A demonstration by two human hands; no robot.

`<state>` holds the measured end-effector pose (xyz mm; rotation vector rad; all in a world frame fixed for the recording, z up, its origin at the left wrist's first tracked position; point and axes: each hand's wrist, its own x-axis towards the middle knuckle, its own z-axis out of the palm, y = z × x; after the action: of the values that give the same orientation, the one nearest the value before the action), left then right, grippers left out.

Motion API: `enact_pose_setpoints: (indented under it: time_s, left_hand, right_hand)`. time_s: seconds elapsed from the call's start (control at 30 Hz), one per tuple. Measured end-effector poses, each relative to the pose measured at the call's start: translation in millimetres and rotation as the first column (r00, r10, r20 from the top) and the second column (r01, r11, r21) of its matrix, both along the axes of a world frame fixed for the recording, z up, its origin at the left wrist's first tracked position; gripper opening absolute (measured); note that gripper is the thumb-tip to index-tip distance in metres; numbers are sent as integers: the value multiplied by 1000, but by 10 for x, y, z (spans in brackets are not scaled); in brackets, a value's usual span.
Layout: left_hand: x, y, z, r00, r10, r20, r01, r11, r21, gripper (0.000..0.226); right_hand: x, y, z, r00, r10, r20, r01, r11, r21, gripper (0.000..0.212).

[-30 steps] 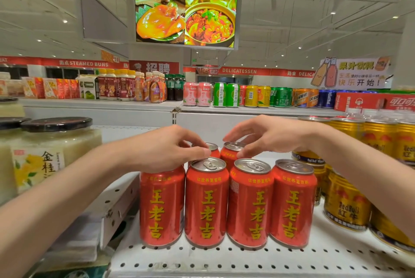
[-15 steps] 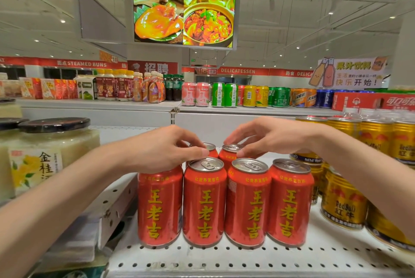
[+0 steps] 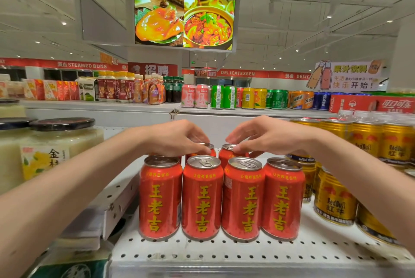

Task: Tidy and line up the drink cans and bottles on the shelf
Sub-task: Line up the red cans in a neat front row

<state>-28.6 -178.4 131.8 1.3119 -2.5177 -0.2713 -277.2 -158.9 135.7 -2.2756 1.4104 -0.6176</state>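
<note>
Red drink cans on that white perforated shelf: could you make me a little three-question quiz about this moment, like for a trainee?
1. True or false: four red metal drink cans stand in the front row on the white perforated metal shelf.
2. Which hand touches the rear red can with the silver top? A) left hand B) right hand
3. Fill in: the gold Red Bull cans stand to the ____ of the red cans.

Key: 1 true; 2 B; 3 right.
</note>
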Motion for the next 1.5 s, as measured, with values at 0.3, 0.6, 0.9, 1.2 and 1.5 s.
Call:
enact_pose_setpoints:
  time_s: [0.3, 0.6, 0.9, 1.2, 1.5]
  left_hand:
    - [95, 37, 12, 995, -60, -77, 63, 997, 46, 40]
    - [108, 139, -11, 994, -16, -112, 23, 998, 62, 34]
    - [159, 302, -65, 990, -14, -141, 24, 997, 71, 49]
    - [155, 541, -98, 993, -50, -106, 50, 999, 0, 68]
    - [105, 798, -373, 979, 19, 202, 62, 921, -385, 86]
  right_hand:
    - [-19, 67, 30, 998, 4, 60, -2, 1000, -25, 27]
    - [15, 192, 6, 997, -28, -78, 27, 1000, -3, 31]
    - [1, 109, -64, 997, 17, 77, -20, 999, 33, 23]
    - [18, 404, -40, 992, -118, -48, 112, 987, -117, 35]
    - [45, 964, -550, 949, -281, -143, 192, 874, -446, 84]
